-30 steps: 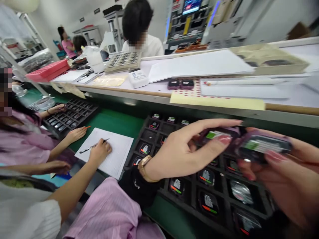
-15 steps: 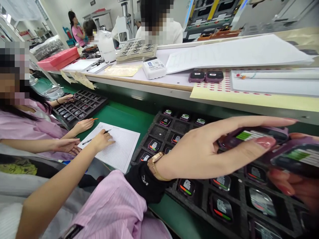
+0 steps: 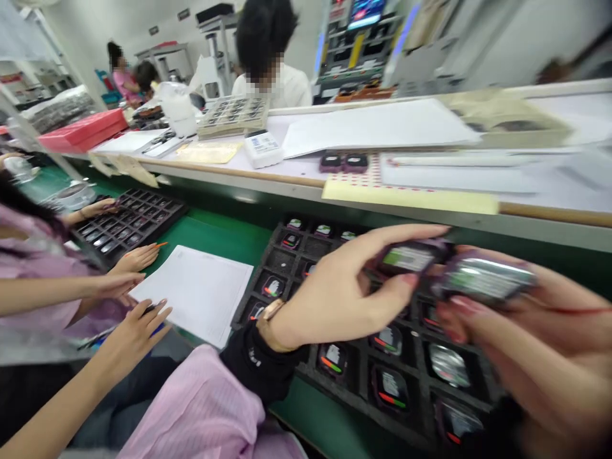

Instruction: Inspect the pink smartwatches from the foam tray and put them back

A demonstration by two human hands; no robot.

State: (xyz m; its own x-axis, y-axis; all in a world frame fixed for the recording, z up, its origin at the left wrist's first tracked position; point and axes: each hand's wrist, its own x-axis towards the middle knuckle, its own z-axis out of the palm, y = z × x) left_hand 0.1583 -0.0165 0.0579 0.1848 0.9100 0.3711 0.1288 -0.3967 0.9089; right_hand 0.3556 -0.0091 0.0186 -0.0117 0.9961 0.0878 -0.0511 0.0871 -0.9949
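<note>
Pinching a small dark gadget (image 3: 408, 258) between thumb and forefinger, the left hand (image 3: 335, 299) is holding it above the black tray (image 3: 288, 260); the right hand (image 3: 526, 347) is gripping a second gadget (image 3: 482, 278) just beside it.

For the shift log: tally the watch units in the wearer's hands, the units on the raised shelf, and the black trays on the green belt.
Watch units held, one in left hand, one in right hand: 2
Units on shelf: 2
Black trays: 2
Total: 6
</note>
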